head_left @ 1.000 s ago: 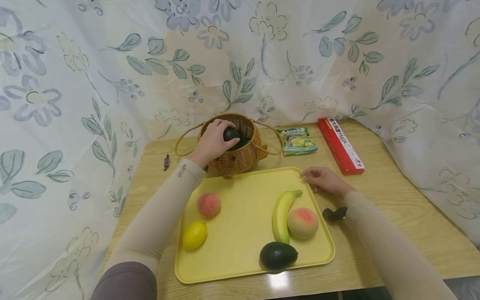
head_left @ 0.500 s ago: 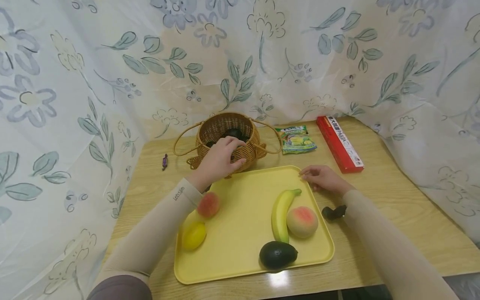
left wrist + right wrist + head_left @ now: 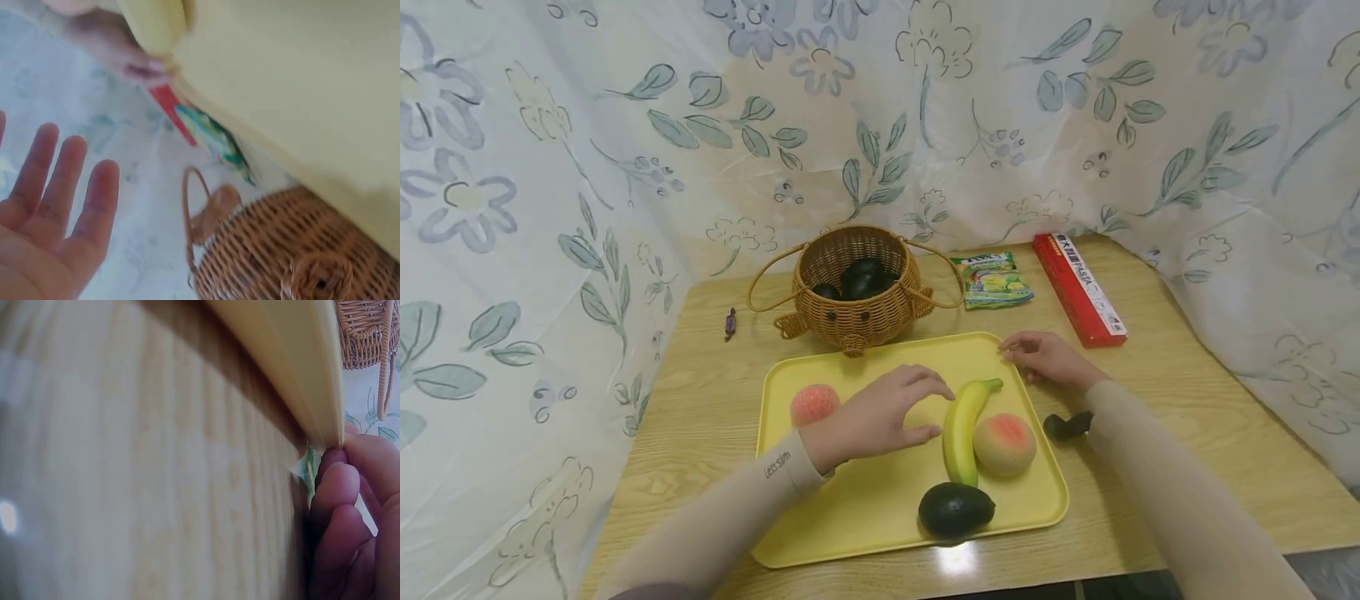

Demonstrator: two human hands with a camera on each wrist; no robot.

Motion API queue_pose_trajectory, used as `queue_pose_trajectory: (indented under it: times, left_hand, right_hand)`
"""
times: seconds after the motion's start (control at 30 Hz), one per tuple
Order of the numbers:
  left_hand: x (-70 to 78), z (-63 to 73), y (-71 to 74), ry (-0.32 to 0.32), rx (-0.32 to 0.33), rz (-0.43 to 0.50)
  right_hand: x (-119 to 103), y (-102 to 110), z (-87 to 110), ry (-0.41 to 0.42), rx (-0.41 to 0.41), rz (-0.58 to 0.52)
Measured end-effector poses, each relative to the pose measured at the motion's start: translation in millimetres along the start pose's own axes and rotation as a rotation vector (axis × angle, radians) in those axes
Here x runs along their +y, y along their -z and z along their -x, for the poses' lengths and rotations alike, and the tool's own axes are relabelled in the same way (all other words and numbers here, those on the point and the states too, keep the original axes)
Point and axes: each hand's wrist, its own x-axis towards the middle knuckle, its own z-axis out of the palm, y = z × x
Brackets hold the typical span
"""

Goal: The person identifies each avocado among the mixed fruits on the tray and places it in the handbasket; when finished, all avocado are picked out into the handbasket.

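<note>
My left hand (image 3: 880, 410) is over the yellow tray (image 3: 865, 533), fingers spread and holding nothing, fingertips close to the banana (image 3: 964, 433). A peach (image 3: 1004, 445) lies right of the banana, and a dark avocado (image 3: 957, 510) below it at the tray's front. Another peach (image 3: 815, 402) is partly behind my left wrist; my forearm hides the tray's left front. At the tray's far right corner my right hand (image 3: 1047, 358) pinches the rim (image 3: 334, 419) between thumb and fingers. Behind the tray, a wicker basket (image 3: 868, 321) holds dark avocados (image 3: 861, 279).
Right of the basket lie a green snack packet (image 3: 996, 281) and a red pasta box (image 3: 1081, 290). A purple wrapped candy (image 3: 730, 324) is on the table (image 3: 700, 375) at left. A floral curtain (image 3: 880, 108) closes off the back and sides.
My left hand lets go of a dark avocado in the basket, then moves out, down and right over the tray toward the banana. The right hand stays at the tray's corner.
</note>
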Motion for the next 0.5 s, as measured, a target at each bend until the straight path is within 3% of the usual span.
queue_pose_trajectory:
  times: [0.2, 0.5]
  left_hand:
    - [13.0, 12.4, -23.2, -0.149, 0.008, -0.092]
    - [21.1, 23.7, -45.2, -0.228, -0.116, -0.084]
  right_hand:
    - [0, -1, 1.1, 0.001, 0.006, 0.014]
    - [-3, -1, 2.4, 0.005, 0.016, 0.025]
